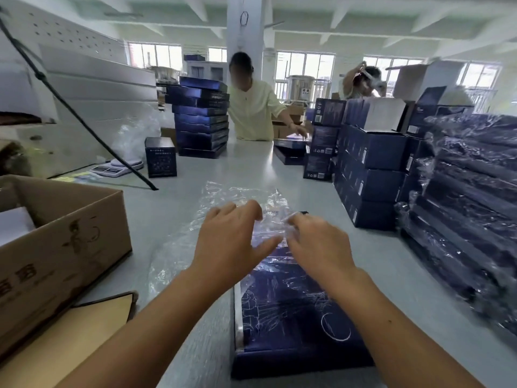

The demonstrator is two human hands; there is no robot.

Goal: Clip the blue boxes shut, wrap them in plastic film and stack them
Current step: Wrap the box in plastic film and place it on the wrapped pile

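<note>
Here the blue box (293,317) lies flat on the tabletop (251,163) just in front of the person, long side running away from them. That probably lets the plastic film (179,247) be drawn along it. The film is spread under and past the box's far end, and it is crumpled there. The right hand (316,247) has bunched film between its fingertips and seems to pinch it. The left hand (235,239) hangs over the same spot with fingers spread and bent. Whether it grasps the film I cannot tell.

A cardboard carton (70,233) stands near on the left. On the right rise unwrapped blue boxes (369,169) and a film-wrapped stack (470,205), the likely stacking place. Further off stand another stack (201,119) and a scale (117,168). Nothing lies between the hands and the wrapped stack.
</note>
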